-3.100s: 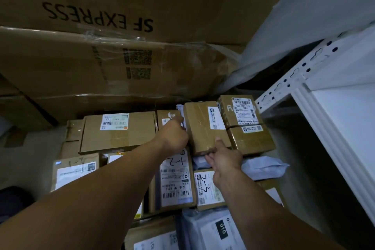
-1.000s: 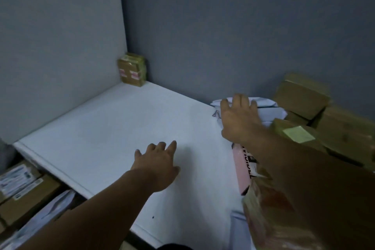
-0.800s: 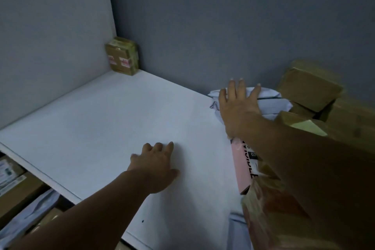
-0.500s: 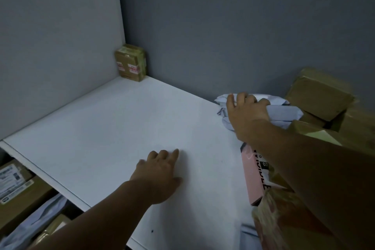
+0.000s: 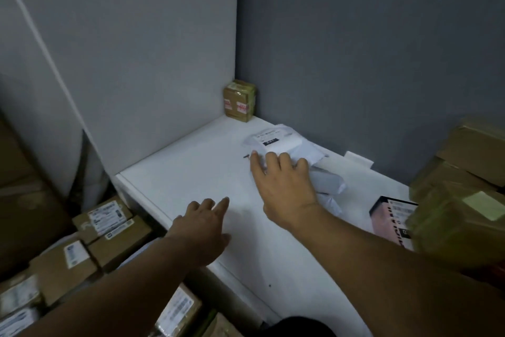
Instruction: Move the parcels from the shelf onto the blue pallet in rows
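A crumpled white poly-bag parcel [image 5: 276, 140] with a printed label lies on the white shelf [image 5: 185, 172], near the grey back wall. My right hand [image 5: 284, 183] lies over its near edge and grips it with curled fingers. My left hand [image 5: 203, 216] rests flat on the shelf's front left part, fingers straight, holding nothing. Low on the left, below the shelf, lie several brown labelled parcels [image 5: 109, 230]. They hide whatever they lie on.
A small brown taped box [image 5: 240, 100] stands in the shelf's back corner. A pink box [image 5: 390, 216] and a stack of brown cartons [image 5: 464, 172] crowd the shelf's right side. A white side panel [image 5: 136, 63] closes the shelf on the left.
My right hand closed on the white bag parcel and dragged it left along the shelf, away from the cartons. My left hand stayed flat on the shelf. Earlier both hands were at the floor parcels.
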